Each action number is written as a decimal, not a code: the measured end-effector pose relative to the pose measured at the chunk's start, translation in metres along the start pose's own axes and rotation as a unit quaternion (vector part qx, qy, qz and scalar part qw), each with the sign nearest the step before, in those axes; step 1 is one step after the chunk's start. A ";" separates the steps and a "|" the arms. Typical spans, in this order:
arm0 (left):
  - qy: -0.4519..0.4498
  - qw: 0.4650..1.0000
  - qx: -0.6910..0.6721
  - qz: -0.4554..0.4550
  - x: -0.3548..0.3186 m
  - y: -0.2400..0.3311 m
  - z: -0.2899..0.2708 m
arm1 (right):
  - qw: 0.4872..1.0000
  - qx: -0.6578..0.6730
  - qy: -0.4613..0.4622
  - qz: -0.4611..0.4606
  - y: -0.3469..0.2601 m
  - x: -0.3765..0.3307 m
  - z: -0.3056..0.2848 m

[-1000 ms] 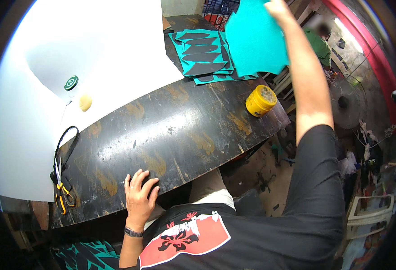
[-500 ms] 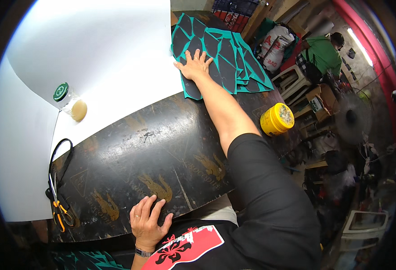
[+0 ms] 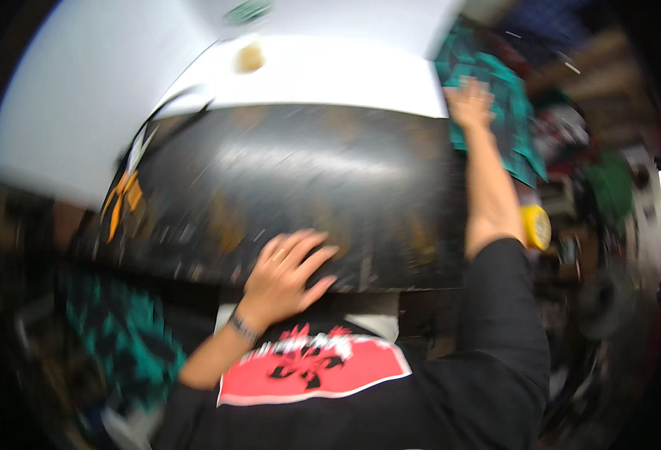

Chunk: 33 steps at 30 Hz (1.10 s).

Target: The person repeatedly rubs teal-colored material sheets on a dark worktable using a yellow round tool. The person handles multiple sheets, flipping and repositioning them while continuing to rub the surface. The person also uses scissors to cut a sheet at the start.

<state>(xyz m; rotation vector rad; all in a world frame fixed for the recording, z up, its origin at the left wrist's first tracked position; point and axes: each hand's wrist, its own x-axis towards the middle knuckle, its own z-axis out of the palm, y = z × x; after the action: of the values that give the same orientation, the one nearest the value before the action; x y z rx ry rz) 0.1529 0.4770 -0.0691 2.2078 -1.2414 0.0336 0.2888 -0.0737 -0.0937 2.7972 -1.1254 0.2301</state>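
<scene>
My right hand (image 3: pixel 471 105) lies with spread fingers on a stack of teal-and-black patterned sheets (image 3: pixel 504 90) at the far right of the table. The near edge of the dark tabletop (image 3: pixel 300 180) is where my left hand (image 3: pixel 285 271) rests, fingers stretched out and nothing in them. Orange-handled scissors (image 3: pixel 124 196) lie at the table's left side, beside a black strap (image 3: pixel 167 101). The picture is smeared by motion, so fine detail on the sheets is lost.
A large white sheet (image 3: pixel 330 75) covers the far part of the table, with a green-lidded jar (image 3: pixel 249 57) on it. A yellow tub (image 3: pixel 537 227) stands right of my right arm. More teal-and-black material (image 3: pixel 120 330) lies below the table at left. Someone in green (image 3: pixel 608 184) is at the far right.
The whole view has swung left, so the table, jar and scissors appear further right and higher. My right hand stays on the sheets; my left remains by the near edge.
</scene>
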 end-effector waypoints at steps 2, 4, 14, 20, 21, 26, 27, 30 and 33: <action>0.021 1.000 -0.008 0.016 -0.007 -0.004 0.001 | 0.975 -0.069 0.139 -0.158 -0.008 -0.028 0.008; 0.049 0.995 -0.066 0.049 -0.014 -0.008 -0.001 | 0.979 0.064 0.080 -0.175 -0.008 -0.075 0.013; 0.350 0.874 0.191 -0.278 -0.230 -0.126 -0.095 | 0.958 0.106 -0.023 -0.267 0.026 -0.228 -0.003; 0.141 0.650 0.222 -0.713 -0.416 -0.194 -0.095 | 0.960 0.112 -0.005 -0.257 0.022 -0.231 -0.002; 0.096 0.635 0.161 -0.750 -0.424 -0.200 -0.092 | 0.959 0.120 0.004 -0.255 0.022 -0.231 -0.002; 0.072 0.617 0.162 -0.767 -0.413 -0.213 -0.091 | 0.951 0.146 0.025 -0.271 0.026 -0.230 -0.005; 0.080 0.626 0.153 -0.761 -0.411 -0.213 -0.090 | 0.946 0.159 0.025 -0.280 0.026 -0.229 -0.004; 0.128 0.653 0.198 -0.719 -0.417 -0.213 -0.099 | 0.945 0.185 0.038 -0.269 0.023 -0.232 -0.004; 0.220 0.705 0.210 -0.640 -0.430 -0.193 -0.130 | 0.933 0.218 0.042 -0.282 0.020 -0.246 -0.019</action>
<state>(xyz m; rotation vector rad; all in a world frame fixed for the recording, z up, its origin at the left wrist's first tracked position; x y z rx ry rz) 0.0961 0.9487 -0.1860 2.7217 0.7798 0.2833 0.0982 0.0815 -0.1189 3.3014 -0.2275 0.5903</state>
